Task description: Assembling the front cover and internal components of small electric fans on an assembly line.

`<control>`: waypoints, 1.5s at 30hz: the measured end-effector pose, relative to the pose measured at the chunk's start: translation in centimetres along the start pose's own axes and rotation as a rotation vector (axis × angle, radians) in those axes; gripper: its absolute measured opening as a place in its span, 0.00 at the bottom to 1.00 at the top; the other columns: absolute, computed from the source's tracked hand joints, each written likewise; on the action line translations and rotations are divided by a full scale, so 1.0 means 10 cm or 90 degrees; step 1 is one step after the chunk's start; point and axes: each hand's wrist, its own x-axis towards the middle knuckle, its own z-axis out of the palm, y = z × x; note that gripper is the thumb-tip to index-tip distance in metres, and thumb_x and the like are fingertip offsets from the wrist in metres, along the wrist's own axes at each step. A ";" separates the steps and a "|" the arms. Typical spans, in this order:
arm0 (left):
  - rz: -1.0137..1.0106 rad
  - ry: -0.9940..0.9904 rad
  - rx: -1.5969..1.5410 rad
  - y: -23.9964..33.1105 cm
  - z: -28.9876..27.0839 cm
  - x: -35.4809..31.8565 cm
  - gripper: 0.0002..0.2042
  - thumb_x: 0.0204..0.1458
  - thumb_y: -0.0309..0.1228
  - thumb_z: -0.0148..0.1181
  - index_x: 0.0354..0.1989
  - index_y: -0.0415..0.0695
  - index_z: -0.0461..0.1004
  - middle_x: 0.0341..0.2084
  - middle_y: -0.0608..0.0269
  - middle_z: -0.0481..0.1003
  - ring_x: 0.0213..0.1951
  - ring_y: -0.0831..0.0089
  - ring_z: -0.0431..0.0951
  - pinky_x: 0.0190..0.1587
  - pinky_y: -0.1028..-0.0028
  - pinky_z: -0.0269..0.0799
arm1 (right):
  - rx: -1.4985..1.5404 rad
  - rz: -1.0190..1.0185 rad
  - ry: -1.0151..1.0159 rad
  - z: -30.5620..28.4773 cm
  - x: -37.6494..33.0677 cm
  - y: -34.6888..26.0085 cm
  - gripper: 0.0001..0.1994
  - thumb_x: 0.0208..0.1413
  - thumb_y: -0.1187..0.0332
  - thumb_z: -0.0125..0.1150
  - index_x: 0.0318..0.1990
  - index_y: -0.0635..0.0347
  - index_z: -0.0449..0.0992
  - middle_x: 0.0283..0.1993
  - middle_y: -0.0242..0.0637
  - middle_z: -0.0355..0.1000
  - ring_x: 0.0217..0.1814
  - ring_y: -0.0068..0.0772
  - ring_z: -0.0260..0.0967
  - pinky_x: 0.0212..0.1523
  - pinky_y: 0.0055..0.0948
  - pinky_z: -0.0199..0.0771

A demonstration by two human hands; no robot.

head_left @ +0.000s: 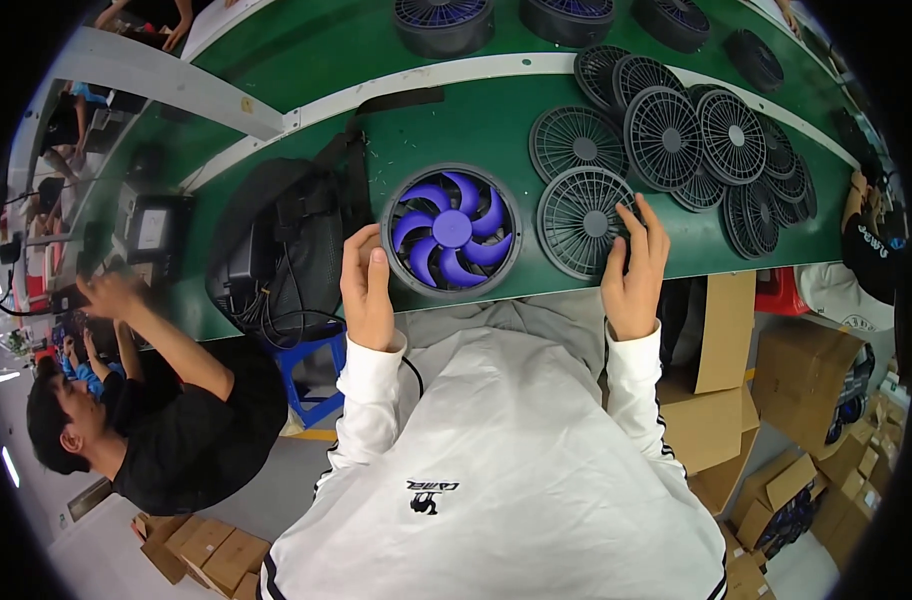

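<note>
Black lettering [433, 486] on white shirt [536, 430], white lettering [873, 238] on black garment [862, 264]

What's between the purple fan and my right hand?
In the head view, a dark spoked grille lies between the purple fan and your right hand.

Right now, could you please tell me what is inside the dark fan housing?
Inside the housing, purple blades surround a hub; whatever lies beneath the hub is covered.
</note>
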 end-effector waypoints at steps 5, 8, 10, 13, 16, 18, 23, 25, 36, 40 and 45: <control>0.036 -0.014 0.159 -0.05 -0.08 -0.06 0.20 0.71 0.33 0.56 0.67 0.36 0.70 0.57 0.54 0.79 0.58 0.67 0.77 0.65 0.66 0.68 | -0.043 -0.003 -0.015 -0.02 0.00 -0.04 0.29 0.61 0.64 0.69 0.68 0.61 0.71 0.81 0.56 0.55 0.81 0.65 0.51 0.77 0.57 0.55; 0.123 -0.035 0.163 -0.09 -0.08 -0.02 0.21 0.70 0.31 0.57 0.67 0.36 0.70 0.56 0.52 0.79 0.59 0.65 0.77 0.65 0.67 0.69 | -0.101 0.000 -0.020 -0.06 0.01 -0.13 0.35 0.57 0.60 0.72 0.71 0.62 0.68 0.82 0.57 0.53 0.82 0.67 0.48 0.78 0.58 0.53; 0.161 -0.047 0.162 -0.10 -0.07 -0.01 0.21 0.69 0.30 0.58 0.68 0.36 0.70 0.56 0.51 0.79 0.59 0.64 0.77 0.65 0.67 0.69 | -0.092 -0.053 -0.068 -0.12 0.07 -0.05 0.42 0.53 0.56 0.77 0.71 0.65 0.65 0.82 0.59 0.51 0.83 0.69 0.47 0.78 0.59 0.52; 0.127 -0.048 0.140 -0.11 -0.07 -0.01 0.23 0.69 0.31 0.58 0.70 0.36 0.68 0.58 0.50 0.79 0.61 0.60 0.77 0.67 0.66 0.68 | -0.084 -0.100 -0.144 -0.29 0.15 0.06 0.46 0.50 0.53 0.79 0.72 0.67 0.63 0.83 0.60 0.50 0.83 0.70 0.46 0.79 0.59 0.52; 0.102 -0.061 0.071 -0.11 -0.05 0.06 0.24 0.68 0.32 0.59 0.71 0.36 0.68 0.59 0.49 0.78 0.62 0.60 0.77 0.68 0.65 0.68 | -0.064 -0.152 -0.255 -0.38 0.18 0.07 0.47 0.48 0.53 0.80 0.71 0.68 0.63 0.83 0.62 0.48 0.82 0.70 0.46 0.78 0.59 0.52; 0.088 -0.054 0.039 -0.10 -0.04 0.11 0.25 0.68 0.32 0.59 0.71 0.36 0.68 0.59 0.49 0.78 0.62 0.60 0.77 0.68 0.64 0.68 | -0.091 -0.105 -0.188 -0.30 0.14 0.01 0.47 0.48 0.54 0.81 0.71 0.69 0.62 0.82 0.64 0.49 0.82 0.71 0.48 0.78 0.57 0.53; 0.068 -0.190 -0.016 -0.03 0.00 0.27 0.43 0.58 0.39 0.73 0.78 0.37 0.57 0.68 0.47 0.70 0.69 0.57 0.71 0.73 0.61 0.62 | -0.186 -0.090 -0.050 0.06 0.12 -0.21 0.47 0.48 0.55 0.80 0.71 0.70 0.62 0.80 0.66 0.51 0.80 0.70 0.51 0.78 0.54 0.53; 0.171 -0.236 -0.006 -0.04 0.01 0.23 0.52 0.52 0.41 0.79 0.80 0.37 0.52 0.71 0.46 0.67 0.71 0.55 0.69 0.74 0.60 0.60 | -0.144 -0.096 -0.082 0.02 0.15 -0.20 0.48 0.47 0.52 0.80 0.71 0.70 0.62 0.80 0.66 0.51 0.79 0.70 0.52 0.78 0.54 0.54; 0.267 -0.174 0.148 -0.22 0.07 0.23 0.71 0.30 0.49 0.89 0.81 0.38 0.43 0.75 0.40 0.61 0.73 0.42 0.65 0.73 0.51 0.63 | 0.011 -0.421 -0.339 0.15 0.76 -1.13 0.49 0.41 0.41 0.81 0.71 0.57 0.72 0.77 0.67 0.56 0.76 0.73 0.56 0.74 0.61 0.60; 0.227 -0.198 0.110 -0.20 0.05 0.19 0.70 0.30 0.49 0.89 0.81 0.39 0.45 0.74 0.41 0.62 0.73 0.43 0.66 0.71 0.50 0.65 | -0.017 -0.514 -0.427 0.28 0.89 -1.24 0.45 0.44 0.40 0.78 0.70 0.51 0.76 0.77 0.67 0.57 0.76 0.74 0.57 0.74 0.62 0.61; 0.242 -0.194 0.165 -0.17 0.06 0.20 0.69 0.31 0.48 0.89 0.81 0.42 0.46 0.73 0.42 0.63 0.72 0.44 0.66 0.69 0.49 0.66 | -0.007 -0.583 -0.497 0.27 1.11 -1.23 0.45 0.46 0.38 0.75 0.71 0.49 0.76 0.76 0.66 0.58 0.75 0.73 0.58 0.73 0.62 0.62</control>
